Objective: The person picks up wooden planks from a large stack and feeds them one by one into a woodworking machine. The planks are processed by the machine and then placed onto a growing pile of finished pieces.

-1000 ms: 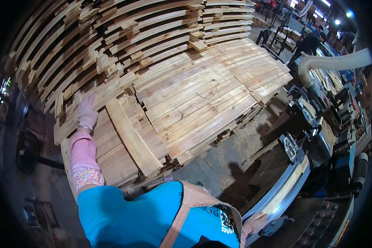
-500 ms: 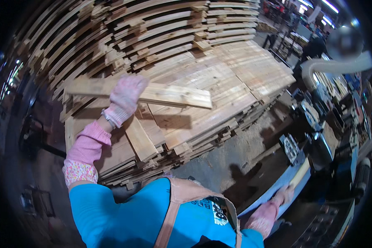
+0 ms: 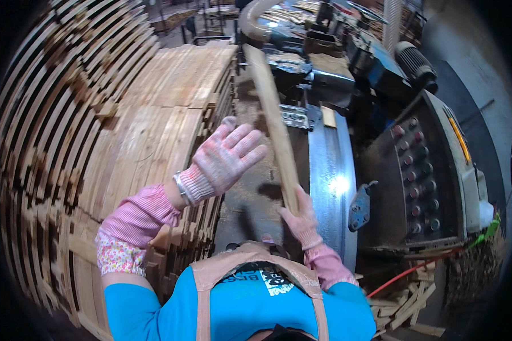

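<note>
Flanked on the left by a tall stack of boards (image 3: pixel 62 102), with a lower, flat-topped pile (image 3: pixel 139 139) beside it. Faced ahead and to the right by a machine (image 3: pixel 333 77), a button panel (image 3: pixel 421 182) and a metal bed (image 3: pixel 331 165). Holding a plank (image 3: pixel 274 122) lengthwise and pointing away, between the pile and the bed. Holding the left hand (image 3: pixel 227 156) open, fingers spread, just left of the plank, apart from it. Gripping the plank's near end with the right hand (image 3: pixel 301 220).

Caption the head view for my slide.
Right hand grips a long wooden board; open left hand hangs near stacked planks.
</note>
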The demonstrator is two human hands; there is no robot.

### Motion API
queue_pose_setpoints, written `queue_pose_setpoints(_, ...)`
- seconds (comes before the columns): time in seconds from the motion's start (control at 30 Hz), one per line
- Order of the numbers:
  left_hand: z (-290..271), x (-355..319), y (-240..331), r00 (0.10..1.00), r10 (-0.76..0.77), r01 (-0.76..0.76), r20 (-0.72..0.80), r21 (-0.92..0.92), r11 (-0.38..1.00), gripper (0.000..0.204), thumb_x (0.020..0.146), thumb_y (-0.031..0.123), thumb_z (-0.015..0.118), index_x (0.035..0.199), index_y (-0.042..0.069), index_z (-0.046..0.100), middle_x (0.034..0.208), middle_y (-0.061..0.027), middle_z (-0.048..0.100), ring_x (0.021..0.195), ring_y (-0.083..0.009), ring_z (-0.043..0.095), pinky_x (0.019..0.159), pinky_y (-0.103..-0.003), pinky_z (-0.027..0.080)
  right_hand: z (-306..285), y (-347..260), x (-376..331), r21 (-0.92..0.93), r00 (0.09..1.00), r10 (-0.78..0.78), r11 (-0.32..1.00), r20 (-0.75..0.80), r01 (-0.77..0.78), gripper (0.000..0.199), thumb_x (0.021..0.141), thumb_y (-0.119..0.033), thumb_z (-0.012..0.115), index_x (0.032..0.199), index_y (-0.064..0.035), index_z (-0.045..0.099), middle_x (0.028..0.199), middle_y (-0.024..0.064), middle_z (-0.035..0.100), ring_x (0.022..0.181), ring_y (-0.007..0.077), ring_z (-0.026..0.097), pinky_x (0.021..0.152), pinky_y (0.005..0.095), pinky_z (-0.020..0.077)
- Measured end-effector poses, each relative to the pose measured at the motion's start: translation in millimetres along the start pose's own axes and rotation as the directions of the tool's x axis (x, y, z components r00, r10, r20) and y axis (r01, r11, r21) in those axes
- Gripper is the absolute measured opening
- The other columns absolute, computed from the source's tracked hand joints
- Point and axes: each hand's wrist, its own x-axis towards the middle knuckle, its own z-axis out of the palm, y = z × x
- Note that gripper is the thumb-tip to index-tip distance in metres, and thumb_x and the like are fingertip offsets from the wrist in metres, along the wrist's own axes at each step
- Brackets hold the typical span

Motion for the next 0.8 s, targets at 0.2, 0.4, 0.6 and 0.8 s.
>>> queue_pose_setpoints(0.2, 7, -51, -18, 0.97, -0.152, 0.152, 0.189, 0.02, 0.988, 0.053, 0.071, 0.013, 0.074, 0.124, 0.012, 0.065, 0.13, -0.0125, 0.063, 0.126, -0.0327, 0.059, 0.114, -0.054, 0.043, -51, 56, -102, -0.626, 0.808, 0.525, 0.542, -0.269, -0.56, 0.066, 0.083, -0.031, 0.078, 0.144, -0.0195, 0.056, 0.13, 0.0199, 0.059, 0.117, 0.0396, 0.058, 0.101, 0.0496, 0.0491)
queue_pose_setpoints(0.4, -45, -146, -37, 0.785, -0.56, 0.517, 0.264, 0.217, 0.828, 0.065, 0.077, 0.02, 0.077, 0.139, 0.012, 0.059, 0.139, -0.0174, 0.06, 0.131, -0.0396, 0.056, 0.117, -0.057, 0.039, -30, 120, 31, -0.658, 0.848, 0.273, 0.539, -0.454, -0.526, 0.061, 0.087, -0.036, 0.073, 0.145, -0.0211, 0.058, 0.133, 0.0173, 0.057, 0.121, 0.0374, 0.056, 0.103, 0.0479, 0.0471)
queue_pose_setpoints(0.6, -107, -278, -19, 0.219, -0.936, 0.975, -0.275, 0.087, 0.203, 0.066, 0.086, 0.033, 0.076, 0.144, 0.008, 0.056, 0.144, -0.0184, 0.059, 0.131, -0.0397, 0.055, 0.115, -0.047, 0.041, -16, 222, 193, -0.499, 0.939, 0.118, 0.821, -0.324, -0.276, 0.051, 0.089, -0.024, 0.068, 0.138, -0.0127, 0.063, 0.106, 0.0168, 0.07, 0.097, 0.04, 0.069, 0.088, 0.0455, 0.0562)
queue_pose_setpoints(0.8, -186, -462, 33, -0.605, -0.421, 0.78, -0.676, -0.609, -0.143, 0.054, 0.095, 0.044, 0.069, 0.123, -0.002, 0.067, 0.116, -0.0192, 0.069, 0.105, -0.0333, 0.064, 0.094, -0.039, 0.05, -15, 210, 158, -0.521, 0.935, 0.241, 0.781, -0.258, -0.345, 0.068, 0.093, -0.024, 0.067, 0.157, -0.0151, 0.045, 0.149, 0.0266, 0.053, 0.135, 0.0438, 0.051, 0.114, 0.0499, 0.041)
